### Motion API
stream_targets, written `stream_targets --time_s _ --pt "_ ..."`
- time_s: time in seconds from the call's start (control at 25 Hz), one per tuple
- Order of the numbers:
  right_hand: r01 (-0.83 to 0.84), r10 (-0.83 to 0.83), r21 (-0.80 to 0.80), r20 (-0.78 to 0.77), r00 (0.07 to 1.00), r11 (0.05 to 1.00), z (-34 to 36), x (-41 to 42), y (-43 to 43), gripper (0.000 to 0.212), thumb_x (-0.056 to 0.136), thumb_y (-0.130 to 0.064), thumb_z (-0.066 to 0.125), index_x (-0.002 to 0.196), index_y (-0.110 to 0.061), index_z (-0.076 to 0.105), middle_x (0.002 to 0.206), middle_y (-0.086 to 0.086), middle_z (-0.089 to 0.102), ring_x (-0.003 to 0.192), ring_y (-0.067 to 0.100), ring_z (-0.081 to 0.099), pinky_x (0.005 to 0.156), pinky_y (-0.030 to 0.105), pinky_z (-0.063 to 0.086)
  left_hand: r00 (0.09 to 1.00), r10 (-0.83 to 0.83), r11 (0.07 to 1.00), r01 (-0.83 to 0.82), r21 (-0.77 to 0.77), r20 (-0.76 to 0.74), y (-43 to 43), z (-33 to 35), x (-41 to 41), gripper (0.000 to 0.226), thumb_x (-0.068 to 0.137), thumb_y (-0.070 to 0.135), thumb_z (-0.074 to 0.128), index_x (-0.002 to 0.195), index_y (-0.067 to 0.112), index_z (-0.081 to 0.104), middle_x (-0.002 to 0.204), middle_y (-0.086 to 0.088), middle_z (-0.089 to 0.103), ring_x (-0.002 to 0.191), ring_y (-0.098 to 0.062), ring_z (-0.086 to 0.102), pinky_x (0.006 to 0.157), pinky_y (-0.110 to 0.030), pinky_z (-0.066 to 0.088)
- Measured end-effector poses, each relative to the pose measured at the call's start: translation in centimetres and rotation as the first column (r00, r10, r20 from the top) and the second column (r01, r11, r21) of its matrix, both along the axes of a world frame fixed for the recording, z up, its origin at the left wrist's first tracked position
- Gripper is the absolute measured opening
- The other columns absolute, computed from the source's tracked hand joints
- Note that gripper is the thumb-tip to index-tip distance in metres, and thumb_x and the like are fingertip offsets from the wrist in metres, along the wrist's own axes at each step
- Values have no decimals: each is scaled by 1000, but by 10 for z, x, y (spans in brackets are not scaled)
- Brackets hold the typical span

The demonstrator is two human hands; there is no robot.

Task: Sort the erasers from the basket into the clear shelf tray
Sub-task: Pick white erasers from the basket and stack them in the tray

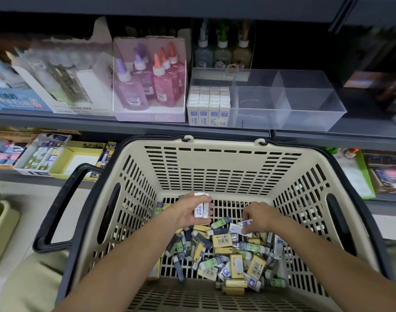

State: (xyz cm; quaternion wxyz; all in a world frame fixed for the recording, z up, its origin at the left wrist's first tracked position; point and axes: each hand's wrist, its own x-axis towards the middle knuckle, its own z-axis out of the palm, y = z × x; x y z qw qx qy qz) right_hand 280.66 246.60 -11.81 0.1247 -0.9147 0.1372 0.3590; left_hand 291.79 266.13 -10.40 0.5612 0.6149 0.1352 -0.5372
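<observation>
A beige slotted basket (219, 163) with black handles sits below the shelf, holding a heap of mixed erasers (224, 251) in yellow, green, dark and white sleeves. My left hand (185, 213) is inside the basket and grips a small stack of white erasers with blue labels (201, 207). My right hand (259, 217) pinches one more white eraser (242, 227) just above the heap. On the shelf above stands the clear tray (305, 102) with three compartments; its left one is filled with upright white erasers (209, 101), the middle and right ones hold nothing.
Left of the tray stand a pink box of glue bottles (149, 82) and a white display carton (64, 86). Small bottles (221, 52) stand behind the tray. The lower shelf carries stationery boxes (43, 154) at the left and more goods at the right (386, 172).
</observation>
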Motion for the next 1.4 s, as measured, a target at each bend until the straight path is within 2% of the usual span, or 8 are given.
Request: stream_targets --time_s 0.12,0.32,0.52,0.72,0.96,1.08,1.24,1.4 --pt "55 -56 118 8 998 992 -2 -1 4 34 78 -39 70 98 -20 51 104 1 53 93 18 49 71 27 38 1000 20 1000 -20 -10 4 1 1 0 35 83 15 69 114 11 53 94 -10 69 81 -20 67 58 -34 57" --pt "83 -103 251 68 992 964 8 2 10 35 80 -28 70 112 -18 58 121 1 55 108 19 52 84 25 40 998 -28 1000 28 13 51 1 2 -1 45 74 13 78 113 10 56 98 -10 66 86 -20 64 59 -33 57" --pt "107 -206 538 126 970 836 43 22 21 27 73 -16 78 90 -27 60 90 -10 58 81 8 54 72 22 41 974 -223 974 222 49 34 2 10 -2 45 65 25 84 102 11 61 92 -6 72 86 -19 69 62 -31 57" --pt "97 -301 643 215 929 760 74 30 20 26 72 -6 76 83 -24 61 92 -3 65 91 14 62 91 29 47 941 -337 937 334 -107 -17 0 31 4 37 61 20 83 93 11 66 79 0 74 74 -13 70 62 -28 56" --pt "135 -391 676 242 888 725 96 28 18 21 77 -5 73 95 -12 65 81 -12 64 67 -7 57 64 2 41 966 -256 956 260 -135 48 -6 50 8 29 71 11 77 97 11 65 83 -3 72 81 -16 67 61 -27 55" --pt "169 -448 720 215 868 673 99 25 22 19 78 -4 71 90 -17 63 84 -6 64 69 1 59 64 7 47 975 -217 957 221 -188 39 -6 55 3 33 66 11 78 96 10 64 83 -5 72 79 -16 68 62 -27 56" --pt "286 -606 829 78 792 481 101 19 28 17 84 -3 64 90 -19 59 98 2 62 85 16 64 72 31 59 991 -131 960 132 -245 22 -5 64 3 36 64 8 77 97 7 62 82 -8 72 75 -18 69 60 -26 57" --pt "272 -601 836 84 795 477 111 20 30 19 86 -1 61 92 -18 56 100 4 55 82 18 65 63 28 59 984 -167 955 177 -238 62 -3 70 4 39 63 8 79 99 8 63 84 -8 73 76 -18 70 61 -26 57"
